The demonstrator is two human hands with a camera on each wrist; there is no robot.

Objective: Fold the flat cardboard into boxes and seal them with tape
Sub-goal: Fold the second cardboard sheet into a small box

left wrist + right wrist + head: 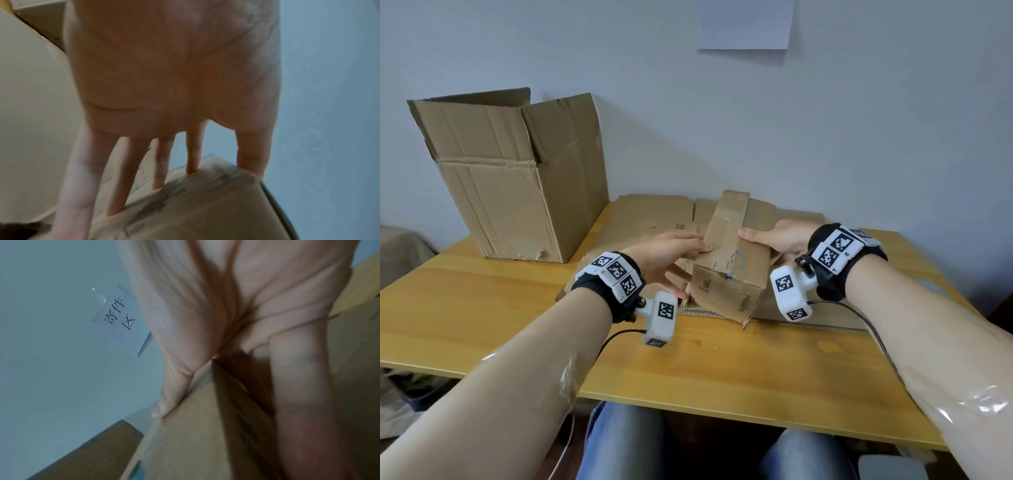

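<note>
- Sitting tilted on a layer of flat cardboard (654,219) on the wooden table (722,370), the small box (726,270) is brown, creased and worn, with a blue mark and dark print.
- Left hand (671,253) lies against its left side, fingers (160,162) straight and spread.
- Right hand (777,240) clasps its right side, thumb on top.
- A large open box (517,178) stands well apart, back left.

Your head camera looks forward and down over the table (722,370) toward the wall. Each wrist camera sits close behind its palm, facing along the fingers. All three views share the small box (726,270) (205,211) (195,443).
</note>
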